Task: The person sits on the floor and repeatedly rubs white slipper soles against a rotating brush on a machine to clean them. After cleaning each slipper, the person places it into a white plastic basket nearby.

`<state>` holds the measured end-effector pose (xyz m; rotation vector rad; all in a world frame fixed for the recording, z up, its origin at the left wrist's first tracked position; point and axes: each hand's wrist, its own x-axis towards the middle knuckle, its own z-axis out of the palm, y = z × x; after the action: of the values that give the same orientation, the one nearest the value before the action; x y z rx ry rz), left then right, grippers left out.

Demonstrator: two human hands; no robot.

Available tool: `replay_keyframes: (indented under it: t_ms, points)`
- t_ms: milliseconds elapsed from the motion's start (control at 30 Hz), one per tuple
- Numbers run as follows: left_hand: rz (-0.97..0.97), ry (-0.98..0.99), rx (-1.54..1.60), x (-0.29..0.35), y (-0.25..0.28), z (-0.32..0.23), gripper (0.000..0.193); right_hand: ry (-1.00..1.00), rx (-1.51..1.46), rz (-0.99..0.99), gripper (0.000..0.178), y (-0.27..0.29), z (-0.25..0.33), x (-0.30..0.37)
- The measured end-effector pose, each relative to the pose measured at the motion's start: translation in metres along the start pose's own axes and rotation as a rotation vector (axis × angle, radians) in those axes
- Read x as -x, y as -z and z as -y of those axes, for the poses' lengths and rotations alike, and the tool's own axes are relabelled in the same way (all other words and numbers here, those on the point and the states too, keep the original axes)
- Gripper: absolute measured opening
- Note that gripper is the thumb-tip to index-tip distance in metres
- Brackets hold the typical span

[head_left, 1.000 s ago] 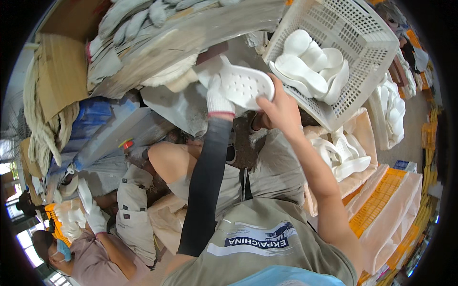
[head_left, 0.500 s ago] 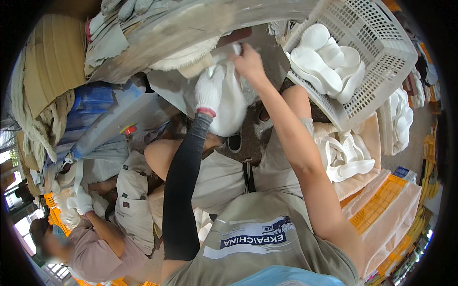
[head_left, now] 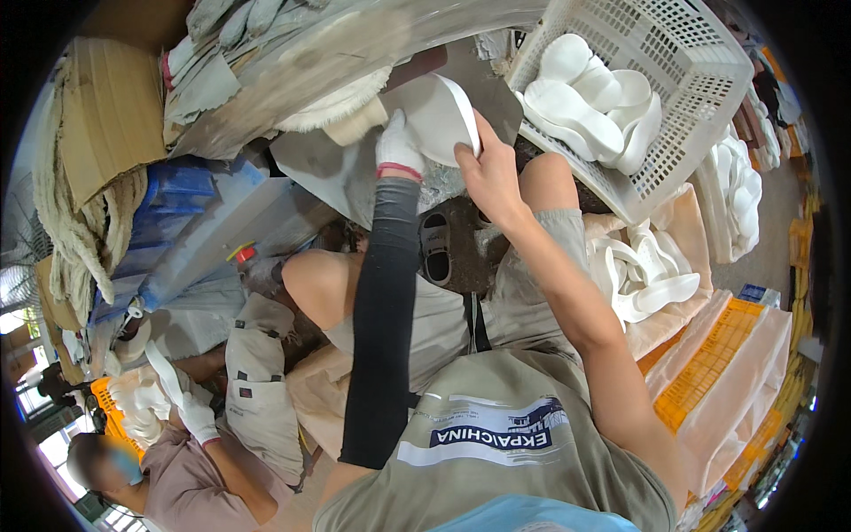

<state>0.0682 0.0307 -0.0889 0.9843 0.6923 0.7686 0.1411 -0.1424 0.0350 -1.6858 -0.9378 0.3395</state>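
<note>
Both of my hands hold one white shoe sole, tilted with a broad face and a thin edge showing. My left hand, in a white knitted glove with a red cuff, grips its left side with the fingers partly hidden. On the sole's right edge, my bare right hand pinches with the thumb in front. Just left of the sole is a round, pale, fringed buffing wheel, with a tan block at its lower edge. I cannot tell whether the sole touches the block. Beneath my hands lies a grey sheet.
A white slatted crate with several white soles stands at the upper right. Below it, more soles lie in a peach-lined container. Orange crates stand at right. At lower left, a co-worker wearing gloves holds a white sole.
The sole has come up from low between my forearms and turned its broad face into view. My right hand has moved down and right, onto the sole's edge.
</note>
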Motion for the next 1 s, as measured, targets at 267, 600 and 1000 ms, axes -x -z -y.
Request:
replay_keyframes:
  t_ms: [267, 600, 1000]
  points:
    - [-0.087, -0.074, -1.367, 0.048, 0.074, -0.038, 0.037, -0.148, -0.151, 0.228, 0.040, -0.032, -0.018, -0.066]
    - [-0.060, -0.079, 0.116, 0.075, -0.034, -0.014, 0.027, 0.126, 0.438, 0.274, 0.050, 0.015, 0.000, 0.002]
    - [-0.191, 0.023, 0.203, 0.041, 0.049, -0.018, 0.049, 0.004, 0.087, 0.354, 0.045, -0.017, 0.033, 0.047]
